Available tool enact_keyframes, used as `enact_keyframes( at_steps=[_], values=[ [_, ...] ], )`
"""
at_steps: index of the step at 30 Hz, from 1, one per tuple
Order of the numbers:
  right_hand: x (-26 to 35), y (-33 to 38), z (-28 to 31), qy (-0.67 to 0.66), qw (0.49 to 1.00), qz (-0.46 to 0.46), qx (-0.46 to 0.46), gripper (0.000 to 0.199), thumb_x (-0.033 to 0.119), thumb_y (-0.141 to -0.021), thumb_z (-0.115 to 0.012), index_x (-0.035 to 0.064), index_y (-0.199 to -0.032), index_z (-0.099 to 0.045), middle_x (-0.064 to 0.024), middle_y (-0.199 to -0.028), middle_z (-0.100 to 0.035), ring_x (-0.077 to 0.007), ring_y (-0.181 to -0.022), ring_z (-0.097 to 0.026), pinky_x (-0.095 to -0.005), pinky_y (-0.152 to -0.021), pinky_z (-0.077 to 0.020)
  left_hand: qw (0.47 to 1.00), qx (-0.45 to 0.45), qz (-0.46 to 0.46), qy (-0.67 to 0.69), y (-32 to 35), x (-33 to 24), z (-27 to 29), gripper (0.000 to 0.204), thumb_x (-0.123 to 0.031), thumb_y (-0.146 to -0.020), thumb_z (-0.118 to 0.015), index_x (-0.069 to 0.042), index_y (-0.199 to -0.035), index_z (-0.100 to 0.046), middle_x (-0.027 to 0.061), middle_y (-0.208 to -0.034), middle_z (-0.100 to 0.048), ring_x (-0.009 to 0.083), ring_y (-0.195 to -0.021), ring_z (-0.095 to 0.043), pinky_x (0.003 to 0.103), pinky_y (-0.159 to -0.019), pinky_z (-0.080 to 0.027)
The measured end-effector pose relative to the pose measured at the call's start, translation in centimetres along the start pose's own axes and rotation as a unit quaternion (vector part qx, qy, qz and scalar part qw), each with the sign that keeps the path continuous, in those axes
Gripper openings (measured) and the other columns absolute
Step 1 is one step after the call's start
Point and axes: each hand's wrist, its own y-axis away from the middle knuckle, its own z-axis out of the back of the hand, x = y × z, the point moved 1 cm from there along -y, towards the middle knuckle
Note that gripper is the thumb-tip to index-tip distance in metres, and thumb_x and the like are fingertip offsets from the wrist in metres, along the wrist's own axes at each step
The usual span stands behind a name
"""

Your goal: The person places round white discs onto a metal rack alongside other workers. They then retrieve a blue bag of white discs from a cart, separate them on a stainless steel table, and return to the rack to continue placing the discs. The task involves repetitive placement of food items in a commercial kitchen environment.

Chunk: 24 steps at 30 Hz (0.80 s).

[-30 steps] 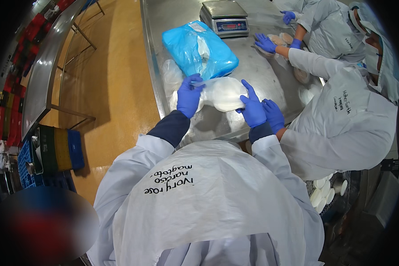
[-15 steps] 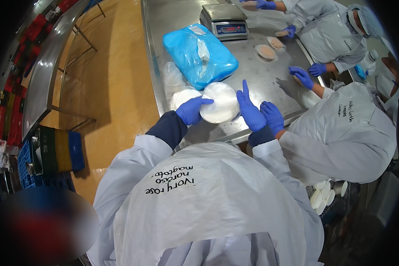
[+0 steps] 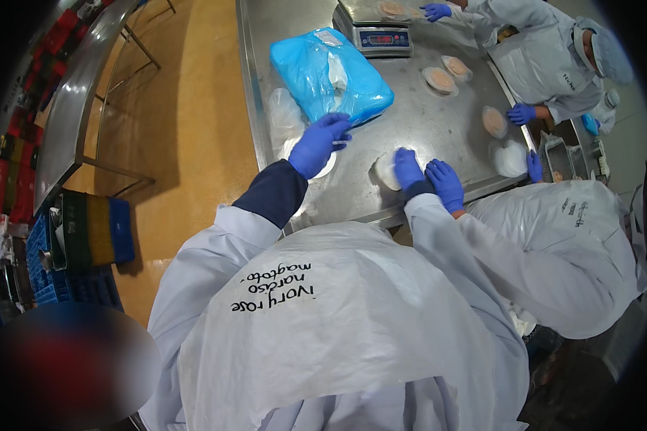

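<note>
Mid-frame, the right hand (image 3: pixel 408 169), grip hidden, covers white round sheets (image 3: pixel 386 172), likely light, floppy, best edge-held; left hand (image 3: pixel 318 146) spreads loosely.

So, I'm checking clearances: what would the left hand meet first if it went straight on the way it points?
Most likely the blue plastic-wrapped package, just beyond the left hand; height is unclear from this single view, so it could pass over instead.

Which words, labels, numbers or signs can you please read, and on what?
Camera wearer's white apron: black handwriting, not copied.
Nearer co-worker's apron: black handwriting, too small to read.
Farther co-worker's apron: black marking, not copied.
Scale: red digits, too blurred to read.
Blue bag: white label, too small to read.
</note>
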Motion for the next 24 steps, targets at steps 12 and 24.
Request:
enact_keyframes(
  at_steps=[12,24],
  values=[
    [21.9,-3.6,19.1,-0.518,0.855,0.008,-0.009,0.041,-0.001,-0.084,-0.052,0.0069,-0.124,-0.053,-0.0083,-0.118,-0.06,-0.0194,-0.104,-0.061,-0.032,-0.09,-0.0501,0.971,0.1,-0.101,-0.193,-0.8,-0.9,-0.6,0.052,-0.018,-0.091,-0.055,-0.012,-0.14,-0.037,0.0077,-0.109,-0.057,0.0164,-0.082,-0.059,0.028,-0.068,-0.048],
    [18.7,-3.5,8.8,-0.521,0.84,-0.146,0.046,0.03,0.016,-0.094,-0.044,0.0098,-0.122,-0.051,-0.0093,-0.114,-0.056,-0.0234,-0.097,-0.059,-0.0351,-0.08,-0.0512,0.971,-0.01,0.156,0.179,1.0,8.0,2.3,0.056,-0.025,-0.091,-0.06,-0.015,-0.141,-0.038,0.0105,-0.127,-0.048,0.0255,-0.116,-0.051,0.041,-0.102,-0.041]
  ],
)
